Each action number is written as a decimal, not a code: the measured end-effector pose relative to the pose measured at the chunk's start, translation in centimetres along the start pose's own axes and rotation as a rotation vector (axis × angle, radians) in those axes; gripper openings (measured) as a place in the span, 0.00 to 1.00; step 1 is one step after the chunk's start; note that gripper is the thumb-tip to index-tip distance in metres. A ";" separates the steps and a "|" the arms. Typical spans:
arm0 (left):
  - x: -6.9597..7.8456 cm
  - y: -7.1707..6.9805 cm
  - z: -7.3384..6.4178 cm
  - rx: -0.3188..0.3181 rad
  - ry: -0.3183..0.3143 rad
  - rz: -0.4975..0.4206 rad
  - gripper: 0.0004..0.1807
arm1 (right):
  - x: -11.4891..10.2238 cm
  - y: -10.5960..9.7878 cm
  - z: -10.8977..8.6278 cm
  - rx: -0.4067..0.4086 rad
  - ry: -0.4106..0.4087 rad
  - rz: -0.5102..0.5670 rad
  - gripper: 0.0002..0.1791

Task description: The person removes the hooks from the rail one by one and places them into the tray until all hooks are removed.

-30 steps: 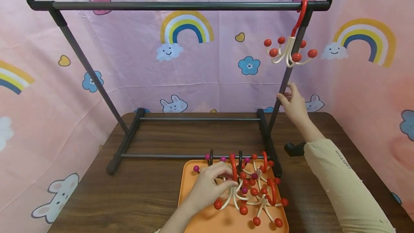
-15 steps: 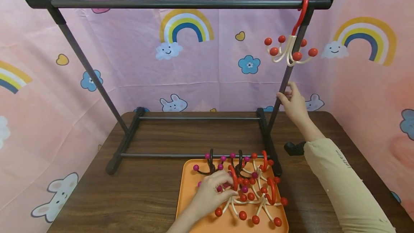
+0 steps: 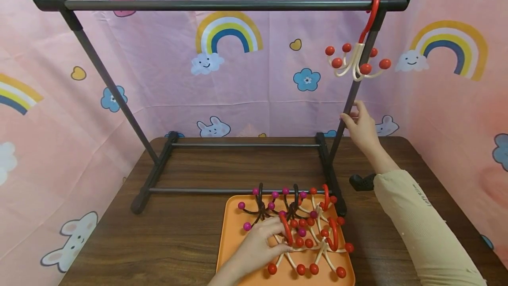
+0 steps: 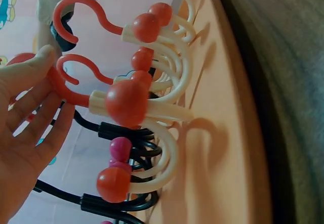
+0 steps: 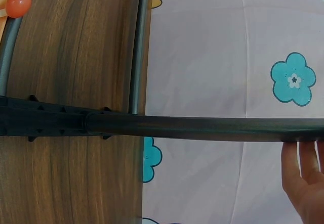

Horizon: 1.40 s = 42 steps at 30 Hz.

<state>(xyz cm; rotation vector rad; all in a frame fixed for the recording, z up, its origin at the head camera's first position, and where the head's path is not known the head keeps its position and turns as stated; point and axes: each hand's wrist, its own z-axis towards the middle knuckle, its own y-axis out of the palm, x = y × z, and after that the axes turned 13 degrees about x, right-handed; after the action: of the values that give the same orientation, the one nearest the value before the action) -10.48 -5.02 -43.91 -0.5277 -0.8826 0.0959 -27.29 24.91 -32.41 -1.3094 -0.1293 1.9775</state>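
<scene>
My left hand pinches the red hook of a cream multi-arm hook hanger with red ball tips. Low over the orange tray, its curved arms come right down to the tray's surface in the left wrist view. Beside it in the tray lie cream-and-red hangers and black ones with magenta balls. My right hand holds the right upright of a dark garment rack, thumb in front; in the right wrist view its fingers touch the post.
One cream-and-red hanger hangs at the right end of the rack's top bar. The rack's feet stand on the wooden table. A small black object lies by the right sleeve. Patterned cloth surrounds the table.
My left hand has lowered the hanger into the tray and shifted slightly right and toward me, uncovering the black hangers. The right hand has stayed on the upright.
</scene>
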 end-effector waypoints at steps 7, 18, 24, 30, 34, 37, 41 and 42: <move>0.1 -0.7 0.2 -0.096 0.067 0.094 0.08 | -0.1 0.0 0.0 0.009 0.015 -0.004 0.19; 0.4 -4.0 2.5 -0.091 0.005 0.239 0.05 | -0.4 -0.2 0.0 -0.002 0.021 -0.019 0.20; 2.8 -5.5 6.1 -0.080 0.089 0.243 0.04 | -0.5 -0.3 -0.1 -0.011 0.017 -0.024 0.19; 5.0 -6.7 10.6 -0.174 0.171 0.303 0.05 | -0.3 -0.3 -0.2 -0.015 0.025 -0.030 0.20; 6.3 -7.1 13.8 -0.124 0.179 0.277 0.04 | -0.2 -0.3 -0.3 -0.020 0.025 -0.029 0.20; 7.5 -7.2 15.9 -0.073 0.184 0.252 0.04 | -0.2 -0.3 -0.3 -0.021 0.020 -0.025 0.21; 9.1 -6.9 18.6 -0.044 0.194 0.220 0.06 | -0.3 -0.3 -0.3 -0.024 0.027 -0.021 0.20; 9.4 -6.9 19.2 -0.039 0.192 0.212 0.06 | -0.3 -0.3 -0.3 -0.023 0.029 -0.021 0.20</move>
<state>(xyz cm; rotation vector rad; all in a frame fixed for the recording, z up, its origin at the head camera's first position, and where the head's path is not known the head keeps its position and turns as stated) -19.94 -0.53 -24.01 -0.6547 -0.6404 0.2178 -26.80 24.79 -32.17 -1.3456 -0.1520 1.9445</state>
